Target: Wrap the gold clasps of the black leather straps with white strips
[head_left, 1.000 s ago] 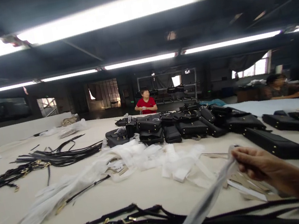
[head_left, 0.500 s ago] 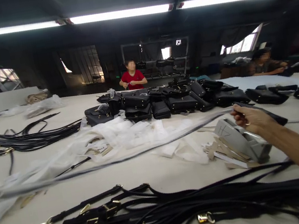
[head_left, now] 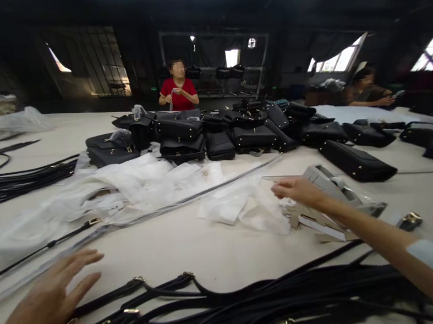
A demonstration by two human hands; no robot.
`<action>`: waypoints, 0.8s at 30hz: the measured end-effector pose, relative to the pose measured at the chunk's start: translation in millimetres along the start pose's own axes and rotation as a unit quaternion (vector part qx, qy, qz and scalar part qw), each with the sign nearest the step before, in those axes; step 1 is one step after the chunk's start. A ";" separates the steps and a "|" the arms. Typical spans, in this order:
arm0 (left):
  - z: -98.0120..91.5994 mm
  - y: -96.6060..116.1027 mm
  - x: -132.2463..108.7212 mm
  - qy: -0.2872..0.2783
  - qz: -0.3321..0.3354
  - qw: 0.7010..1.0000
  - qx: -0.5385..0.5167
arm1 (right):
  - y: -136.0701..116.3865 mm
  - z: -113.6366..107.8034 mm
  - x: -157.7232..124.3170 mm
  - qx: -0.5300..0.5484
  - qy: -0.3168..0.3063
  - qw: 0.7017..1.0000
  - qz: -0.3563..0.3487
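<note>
My left hand (head_left: 61, 290) hovers at the lower left with fingers stretched and apart, holding nothing. It is above the near end of a pile of black straps (head_left: 234, 307) with gold buckles and clasps. My right hand (head_left: 299, 192) is in front of a grey tape dispenser (head_left: 331, 183); its fingers are curled together, and whether anything is inside them is hidden. A long strap in a clear plastic sleeve (head_left: 189, 197) lies slantwise across the table, apart from both hands. Beside it on the left is a single black strap (head_left: 47, 246) with a gold buckle.
White wrapping sheets (head_left: 132, 182) and cardboard scraps (head_left: 314, 220) lie mid-table. Several black handbags (head_left: 257, 135) are piled beyond, with another bag (head_left: 358, 159) at the right. More straps (head_left: 6, 185) lie far left. A co-worker in red (head_left: 178, 93) stands opposite; another person (head_left: 370, 93) is far right.
My right hand has let go of the sleeved strap's end and drawn back left. The strap now lies on the table. My left hand has come into view, and the view has tilted down.
</note>
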State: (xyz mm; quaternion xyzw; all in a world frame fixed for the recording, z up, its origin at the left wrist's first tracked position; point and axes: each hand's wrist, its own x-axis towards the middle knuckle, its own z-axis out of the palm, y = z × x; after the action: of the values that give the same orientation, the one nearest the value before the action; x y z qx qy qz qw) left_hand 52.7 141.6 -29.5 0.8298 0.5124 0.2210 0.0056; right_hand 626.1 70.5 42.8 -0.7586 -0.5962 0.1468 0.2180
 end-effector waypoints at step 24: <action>-65.6 254.7 -58.9 0.047 -0.331 0.392 -0.857 | -115.6 22.5 -219.9 0.038 -0.239 0.942 -0.234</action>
State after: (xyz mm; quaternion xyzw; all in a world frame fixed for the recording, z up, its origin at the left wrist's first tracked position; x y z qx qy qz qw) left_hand 222.1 -43.8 68.5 0.1406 0.2870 0.5627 0.7624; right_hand 464.0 -116.6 73.7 -0.5312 -0.7855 0.2913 0.1263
